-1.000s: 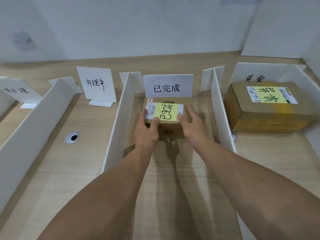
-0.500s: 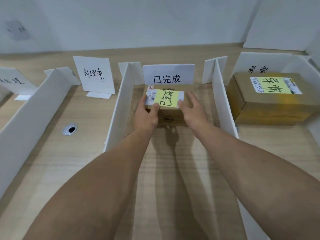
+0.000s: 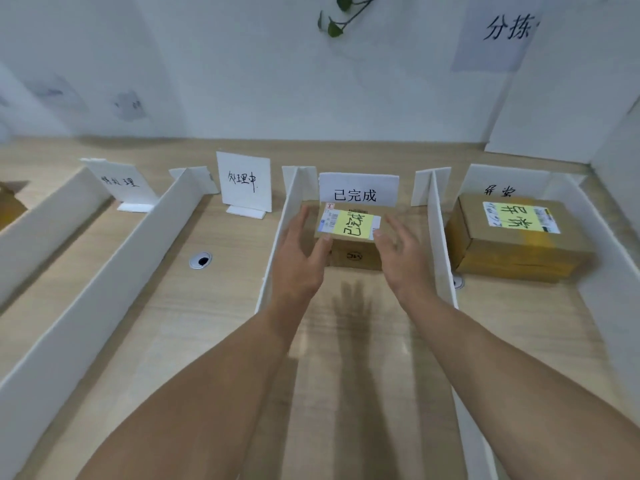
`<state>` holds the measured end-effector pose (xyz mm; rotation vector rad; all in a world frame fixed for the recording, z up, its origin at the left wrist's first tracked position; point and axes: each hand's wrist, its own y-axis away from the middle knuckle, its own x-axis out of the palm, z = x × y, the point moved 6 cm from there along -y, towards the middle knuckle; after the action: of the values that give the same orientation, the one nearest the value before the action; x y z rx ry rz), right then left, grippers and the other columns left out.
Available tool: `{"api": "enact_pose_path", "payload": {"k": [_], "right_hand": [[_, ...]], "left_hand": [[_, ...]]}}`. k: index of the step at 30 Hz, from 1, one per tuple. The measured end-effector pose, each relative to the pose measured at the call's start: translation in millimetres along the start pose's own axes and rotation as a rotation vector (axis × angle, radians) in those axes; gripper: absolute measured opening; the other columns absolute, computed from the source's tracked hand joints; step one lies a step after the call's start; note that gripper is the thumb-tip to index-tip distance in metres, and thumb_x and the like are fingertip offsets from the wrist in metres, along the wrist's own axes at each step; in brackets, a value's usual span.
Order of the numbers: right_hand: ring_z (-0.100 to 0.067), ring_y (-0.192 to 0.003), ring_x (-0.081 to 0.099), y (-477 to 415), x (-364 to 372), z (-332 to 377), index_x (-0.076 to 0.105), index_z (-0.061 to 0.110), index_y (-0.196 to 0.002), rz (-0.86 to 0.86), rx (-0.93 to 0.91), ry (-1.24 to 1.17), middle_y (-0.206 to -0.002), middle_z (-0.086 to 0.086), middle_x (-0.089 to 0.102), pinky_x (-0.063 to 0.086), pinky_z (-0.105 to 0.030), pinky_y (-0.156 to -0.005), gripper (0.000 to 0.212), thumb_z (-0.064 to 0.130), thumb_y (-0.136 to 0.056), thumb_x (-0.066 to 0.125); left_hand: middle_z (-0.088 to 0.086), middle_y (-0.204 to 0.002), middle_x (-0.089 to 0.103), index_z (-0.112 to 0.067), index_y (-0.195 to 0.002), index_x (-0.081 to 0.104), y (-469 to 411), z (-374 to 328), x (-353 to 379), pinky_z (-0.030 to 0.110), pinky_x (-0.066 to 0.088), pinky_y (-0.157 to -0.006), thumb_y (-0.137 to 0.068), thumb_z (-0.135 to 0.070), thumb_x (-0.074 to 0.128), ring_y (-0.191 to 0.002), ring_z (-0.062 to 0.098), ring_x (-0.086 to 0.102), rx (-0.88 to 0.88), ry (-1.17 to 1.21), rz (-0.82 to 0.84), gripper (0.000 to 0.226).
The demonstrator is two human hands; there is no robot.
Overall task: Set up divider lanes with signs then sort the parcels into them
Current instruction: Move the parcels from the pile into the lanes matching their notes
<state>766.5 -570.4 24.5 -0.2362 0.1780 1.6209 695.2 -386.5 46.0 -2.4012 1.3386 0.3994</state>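
A small cardboard parcel (image 3: 353,252) with a yellow handwritten note rests on the table in the lane between two white dividers (image 3: 277,237) (image 3: 440,237), right in front of the printed sign (image 3: 358,189). My left hand (image 3: 299,252) is at its left side and my right hand (image 3: 401,252) at its right side, fingers spread and straight, thumbs near the parcel's top corners. Neither hand grips it. A larger parcel (image 3: 516,237) with a yellow note lies in the lane to the right.
Two handwritten signs (image 3: 244,181) (image 3: 121,183) stand in the lanes further left, split by another divider (image 3: 104,289). A round cable hole (image 3: 201,260) sits in the table. A brown box (image 3: 10,206) shows at the far left edge. White boards line the right side.
Both hands have let go of the small parcel and opened, fingers now spread. The parcel stays in front of the sign. The camera tilted up, showing more wall.
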Motion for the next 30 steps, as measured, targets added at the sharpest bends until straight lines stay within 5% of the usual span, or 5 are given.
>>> {"api": "enact_pose_path", "payload": {"k": [8,12,20,26,30], "right_hand": [[0.029,-0.107,0.042,109,56,132,0.05,0.032,-0.144,0.188,-0.243,-0.047,-0.139,0.024,0.047,0.03,0.004,-0.091,0.044,0.034,-0.101,0.058],[0.009,-0.132,0.039,187,110,185,0.045,0.038,-0.146,0.318,-0.389,-0.04,-0.149,0.018,0.044,0.029,-0.022,-0.113,0.048,0.038,-0.099,0.059],[0.006,-0.139,0.036,365,215,242,0.046,0.035,-0.146,0.441,-0.521,-0.101,-0.149,0.022,0.043,0.031,-0.022,-0.114,0.051,0.036,-0.096,0.057],[0.002,-0.136,0.037,471,295,261,0.045,0.035,-0.147,0.57,-0.543,-0.106,-0.152,0.018,0.043,0.032,-0.028,-0.115,0.047,0.035,-0.102,0.054],[0.002,-0.135,0.037,520,341,273,0.046,0.041,-0.144,0.651,-0.505,-0.138,-0.15,0.02,0.042,0.033,-0.026,-0.11,0.044,0.033,-0.101,0.054]], "left_hand": [[-0.02,-0.149,0.041,-0.03,-0.151,0.04,94,-55,-165,-0.003,0.025,-0.101,-0.095,-0.029,0.068,-0.127,-0.026,0.031,0.093,0.027,-0.154,0.062],[-0.025,-0.141,0.039,-0.031,-0.149,0.04,153,-54,-266,-0.007,0.021,-0.095,-0.094,-0.037,0.068,-0.119,-0.034,0.027,0.139,-0.058,-0.272,0.062],[-0.031,-0.143,0.041,-0.037,-0.149,0.042,292,-10,-453,-0.003,0.024,-0.099,-0.096,-0.044,0.062,-0.127,-0.024,0.033,0.089,-0.034,-0.475,0.057],[-0.025,-0.143,0.045,-0.052,-0.141,0.041,375,32,-570,0.031,0.04,-0.112,-0.093,-0.047,0.065,-0.133,-0.009,0.04,0.006,0.03,-0.63,0.054],[-0.03,-0.136,0.044,-0.054,-0.137,0.041,414,55,-627,0.0,0.034,-0.091,-0.097,-0.036,0.063,-0.117,-0.026,0.039,-0.035,0.041,-0.731,0.05]]}}
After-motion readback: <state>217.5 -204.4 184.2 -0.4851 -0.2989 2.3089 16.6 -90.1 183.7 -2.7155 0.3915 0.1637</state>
